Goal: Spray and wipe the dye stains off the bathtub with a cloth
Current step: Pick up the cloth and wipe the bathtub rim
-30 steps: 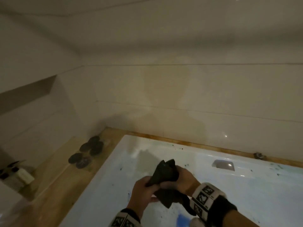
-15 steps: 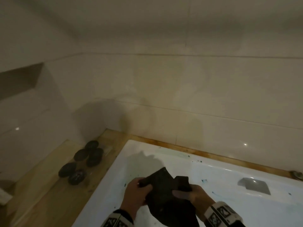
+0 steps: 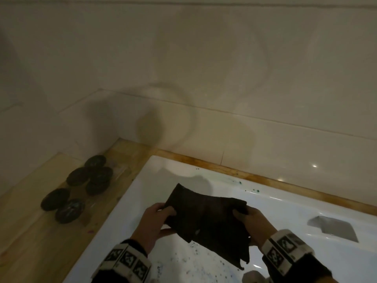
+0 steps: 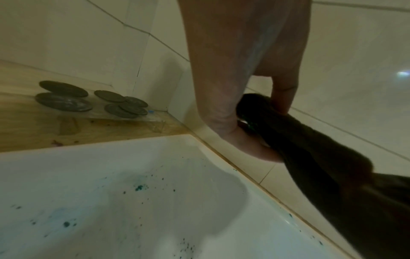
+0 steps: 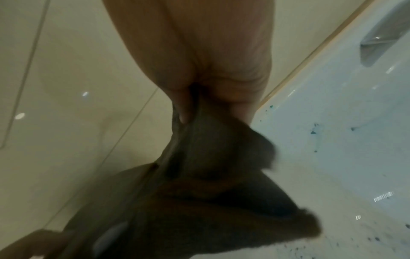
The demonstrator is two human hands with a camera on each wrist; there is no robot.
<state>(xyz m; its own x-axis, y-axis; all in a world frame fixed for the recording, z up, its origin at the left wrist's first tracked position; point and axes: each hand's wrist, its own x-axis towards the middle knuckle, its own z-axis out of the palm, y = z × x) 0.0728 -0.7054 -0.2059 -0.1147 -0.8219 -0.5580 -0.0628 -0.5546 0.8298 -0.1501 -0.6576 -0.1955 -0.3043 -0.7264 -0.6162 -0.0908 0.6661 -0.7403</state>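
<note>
Now the dark cloth (image 3: 206, 217) is spread open between both hands above the bathtub (image 3: 306, 203), where a moment ago it was bunched in a wad. The left hand (image 3: 154, 223) pinches its left edge, the right hand (image 3: 255, 225) its right edge. Teal dye stains (image 4: 138, 187) still dot the tub near the cloth, so wiping probably comes next, with a fresh face.

right hand (image 5: 210, 61) pinches dark cloth (image 5: 210, 201) | bathtub (image 5: 355, 157) speckled with teal stains (image 5: 313, 131)
</note>
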